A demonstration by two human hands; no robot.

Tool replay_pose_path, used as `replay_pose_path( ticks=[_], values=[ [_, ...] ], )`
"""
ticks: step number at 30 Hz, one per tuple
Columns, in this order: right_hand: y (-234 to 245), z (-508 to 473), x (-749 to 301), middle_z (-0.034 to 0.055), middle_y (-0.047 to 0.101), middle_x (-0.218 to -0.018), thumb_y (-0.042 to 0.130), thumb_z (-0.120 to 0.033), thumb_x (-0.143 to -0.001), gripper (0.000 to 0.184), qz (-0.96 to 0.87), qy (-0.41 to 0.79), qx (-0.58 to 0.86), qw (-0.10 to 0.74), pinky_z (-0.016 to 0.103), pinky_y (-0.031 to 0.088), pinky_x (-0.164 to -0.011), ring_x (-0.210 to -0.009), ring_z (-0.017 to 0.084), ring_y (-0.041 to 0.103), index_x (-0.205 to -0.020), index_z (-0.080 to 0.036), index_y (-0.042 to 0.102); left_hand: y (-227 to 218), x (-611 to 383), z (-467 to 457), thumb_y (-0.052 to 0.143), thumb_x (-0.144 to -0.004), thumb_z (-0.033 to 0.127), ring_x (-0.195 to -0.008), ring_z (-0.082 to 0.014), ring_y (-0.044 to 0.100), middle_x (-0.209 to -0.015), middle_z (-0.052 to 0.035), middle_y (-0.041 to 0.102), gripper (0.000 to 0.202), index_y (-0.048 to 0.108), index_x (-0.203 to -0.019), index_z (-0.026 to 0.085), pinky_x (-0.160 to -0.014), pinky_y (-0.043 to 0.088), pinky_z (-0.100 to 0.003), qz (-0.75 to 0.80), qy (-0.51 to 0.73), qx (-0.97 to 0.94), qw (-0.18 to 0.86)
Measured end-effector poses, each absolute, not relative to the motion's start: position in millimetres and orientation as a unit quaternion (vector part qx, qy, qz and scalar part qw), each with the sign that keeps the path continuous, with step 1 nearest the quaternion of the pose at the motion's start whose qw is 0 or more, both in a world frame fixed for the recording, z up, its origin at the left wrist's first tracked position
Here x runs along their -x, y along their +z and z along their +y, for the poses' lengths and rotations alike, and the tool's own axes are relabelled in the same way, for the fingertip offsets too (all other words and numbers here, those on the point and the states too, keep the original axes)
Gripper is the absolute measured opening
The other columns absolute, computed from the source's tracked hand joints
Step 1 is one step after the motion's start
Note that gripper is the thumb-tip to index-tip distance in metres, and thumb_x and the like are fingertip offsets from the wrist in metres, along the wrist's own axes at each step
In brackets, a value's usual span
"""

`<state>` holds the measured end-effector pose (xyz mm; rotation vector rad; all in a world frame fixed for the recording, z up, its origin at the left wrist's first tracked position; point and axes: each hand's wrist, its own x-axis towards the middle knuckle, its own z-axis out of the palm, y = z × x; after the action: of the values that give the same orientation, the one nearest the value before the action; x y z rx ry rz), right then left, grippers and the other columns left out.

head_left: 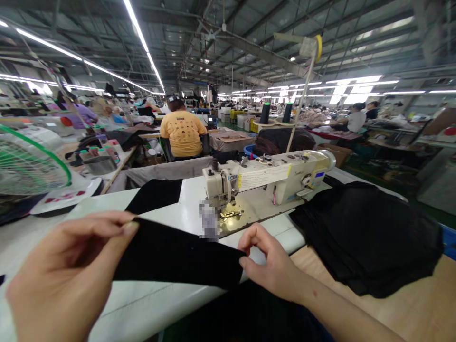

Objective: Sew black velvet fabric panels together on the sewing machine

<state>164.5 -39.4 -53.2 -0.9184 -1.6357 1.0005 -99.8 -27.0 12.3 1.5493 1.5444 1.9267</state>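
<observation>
A strip of black fabric (pixel 178 254) is stretched between my two hands, just above the white table (pixel 156 299). My left hand (pixel 67 275) pinches its left end between thumb and fingers. My right hand (pixel 270 263) pinches its right end. Behind the strip stands a cream sewing machine (pixel 267 178), its needle end a little beyond the fabric. A second black piece (pixel 155 194) lies flat on the table farther back.
A pile of black fabric (pixel 366 232) lies to the right, partly on a wooden surface (pixel 409 308). A green-rimmed fan (pixel 32 166) stands at the left. A person in a yellow shirt (pixel 182 133) sits ahead, back turned; other workers and tables fill the hall.
</observation>
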Motion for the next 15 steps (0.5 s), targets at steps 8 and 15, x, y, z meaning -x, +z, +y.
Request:
replay_pose_path(
  ticks=[8, 15],
  values=[
    [-121, -55, -153, 0.0011, 0.067, -0.085, 0.060, -0.010, -0.085, 0.013, -0.792, 0.315, 0.385, 0.353, 0.028, 0.050, -0.075, -0.080, 0.017, 0.064, -0.087, -0.022, 0.063, -59, 69, 101, 0.066, -0.064, 0.016, -0.058, -0.0160, 0.057, -0.058, 0.0032, 0.059, 0.009, 0.058, -0.065, 0.021, -0.059, 0.045, -0.028, 0.521, 0.311, -0.740, 0.289],
    [-163, -37, -174, 0.0052, 0.066, -0.084, 0.048, -0.004, -0.089, 0.019, -0.897, 0.091, 0.327, 0.281, 0.032, 0.050, -0.072, -0.078, 0.020, 0.060, -0.093, -0.019, 0.059, -138, 49, 114, 0.060, -0.067, 0.012, -0.063, -0.0147, 0.052, -0.063, 0.0036, 0.055, 0.014, 0.050, -0.065, 0.022, -0.063, 0.041, -0.027, 0.520, 0.338, -0.734, 0.277]
  ],
)
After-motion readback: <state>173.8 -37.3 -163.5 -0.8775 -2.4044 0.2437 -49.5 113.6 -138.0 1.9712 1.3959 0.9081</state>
